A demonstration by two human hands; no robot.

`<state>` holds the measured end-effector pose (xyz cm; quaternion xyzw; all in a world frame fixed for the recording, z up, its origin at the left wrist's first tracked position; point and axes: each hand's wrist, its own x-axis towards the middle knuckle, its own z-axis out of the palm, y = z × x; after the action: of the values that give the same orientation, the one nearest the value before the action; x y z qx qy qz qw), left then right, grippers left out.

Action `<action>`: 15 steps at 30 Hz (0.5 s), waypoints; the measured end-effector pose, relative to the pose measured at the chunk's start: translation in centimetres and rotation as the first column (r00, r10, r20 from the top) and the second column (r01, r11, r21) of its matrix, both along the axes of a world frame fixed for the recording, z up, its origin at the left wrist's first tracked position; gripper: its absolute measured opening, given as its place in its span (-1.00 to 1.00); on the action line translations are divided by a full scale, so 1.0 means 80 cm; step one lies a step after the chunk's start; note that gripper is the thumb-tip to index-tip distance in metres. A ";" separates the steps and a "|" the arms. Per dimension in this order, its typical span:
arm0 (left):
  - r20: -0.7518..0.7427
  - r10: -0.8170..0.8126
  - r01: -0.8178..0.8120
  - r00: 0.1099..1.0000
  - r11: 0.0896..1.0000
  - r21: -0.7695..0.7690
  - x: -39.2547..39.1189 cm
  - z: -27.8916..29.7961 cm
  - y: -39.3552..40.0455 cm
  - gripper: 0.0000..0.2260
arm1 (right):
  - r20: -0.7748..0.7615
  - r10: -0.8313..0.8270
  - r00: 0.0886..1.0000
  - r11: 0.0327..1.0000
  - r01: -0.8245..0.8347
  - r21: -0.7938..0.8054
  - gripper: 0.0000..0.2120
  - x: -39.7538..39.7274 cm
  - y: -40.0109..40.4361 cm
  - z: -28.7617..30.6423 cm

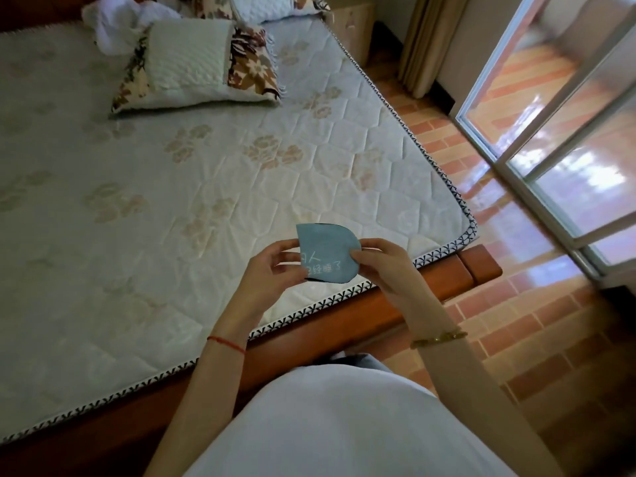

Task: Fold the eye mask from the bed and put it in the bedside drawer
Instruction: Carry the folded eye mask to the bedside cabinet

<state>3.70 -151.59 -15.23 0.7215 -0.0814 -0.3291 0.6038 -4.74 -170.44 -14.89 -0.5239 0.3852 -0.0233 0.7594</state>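
The eye mask (327, 251) is blue with pale lettering and is folded in half into a rounded D shape. I hold it in the air above the near corner of the bed. My left hand (272, 270) pinches its left edge with thumb and fingers. My right hand (382, 265) grips its right rounded edge. A wooden bedside cabinet (354, 25) stands at the far end of the bed on the right; its drawer front is not distinguishable.
The quilted mattress (172, 201) rests on a wooden frame (447, 270). Patterned pillows (196, 67) and a white cloth (113, 22) lie at the head. A tiled floor strip (516, 321) runs on the right beside glass doors (568, 132) and a curtain (426, 46).
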 end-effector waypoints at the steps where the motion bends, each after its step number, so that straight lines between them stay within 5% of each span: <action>1: -0.001 -0.021 0.021 1.000 1.000 -0.003 -0.002 0.002 -0.004 -0.57 | -0.006 -0.016 1.000 1.000 0.016 -0.001 -0.80 -0.007 -0.002 0.002; 15: -0.007 -0.400 0.400 0.917 0.916 0.021 -0.064 0.017 -0.117 -0.56 | -0.033 -0.381 0.924 0.924 0.382 0.024 -0.78 -0.143 -0.064 0.006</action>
<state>-1.42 -160.96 -13.88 0.6957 -0.2227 -0.4472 0.5162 -16.21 -175.56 -14.39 -0.4278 0.4907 -0.1577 0.7425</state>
